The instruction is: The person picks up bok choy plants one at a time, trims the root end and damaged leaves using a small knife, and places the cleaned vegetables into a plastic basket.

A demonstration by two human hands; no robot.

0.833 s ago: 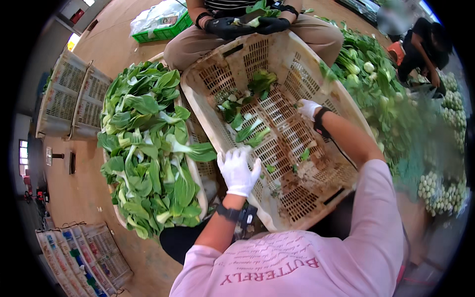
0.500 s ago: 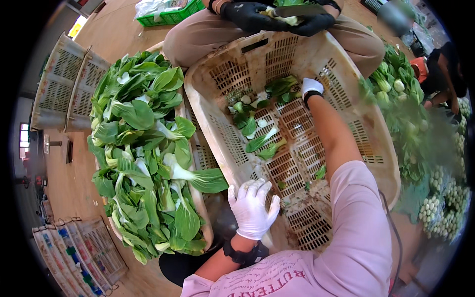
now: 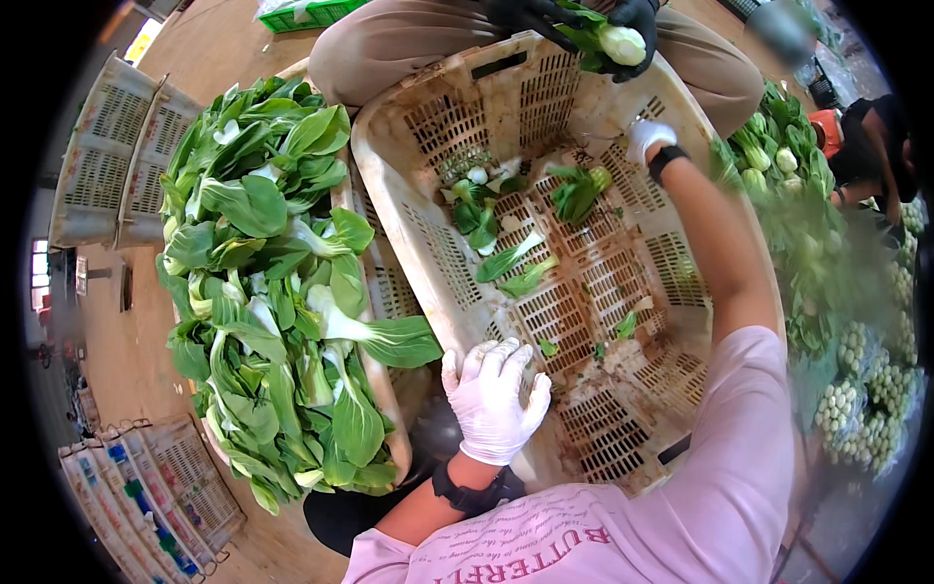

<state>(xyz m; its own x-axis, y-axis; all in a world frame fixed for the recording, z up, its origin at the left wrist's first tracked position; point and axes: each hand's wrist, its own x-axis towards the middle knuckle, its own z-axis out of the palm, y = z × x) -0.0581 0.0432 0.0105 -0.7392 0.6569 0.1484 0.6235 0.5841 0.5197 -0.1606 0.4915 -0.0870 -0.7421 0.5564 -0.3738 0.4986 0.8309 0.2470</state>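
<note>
My left hand (image 3: 493, 399), in a white glove, rests with fingers spread on the near left rim of a dirty white plastic crate (image 3: 413, 263). My right hand (image 3: 650, 142), also gloved, is closed by the crate's far right wall. A faint thin shape points left from it, too unclear to name. Left of and below this hand, a small bok choy head (image 3: 581, 195) lies on the crate floor, apart from it. Loose leaves (image 3: 511, 257) and trimmed bits (image 3: 477, 177) lie in the crate's left part.
A crate heaped with bok choy (image 3: 282, 292) stands at my left. Across from me, a co-worker's black-gloved hands (image 3: 637, 19) hold a bok choy head (image 3: 623, 45). More greens (image 3: 778, 165) lie to the right. Upright crates (image 3: 102, 156) stand far left.
My right hand has moved right, away from the bok choy in the crate. The co-worker's hands have shifted, and a bok choy base now shows in them. My left hand stays on the rim.
</note>
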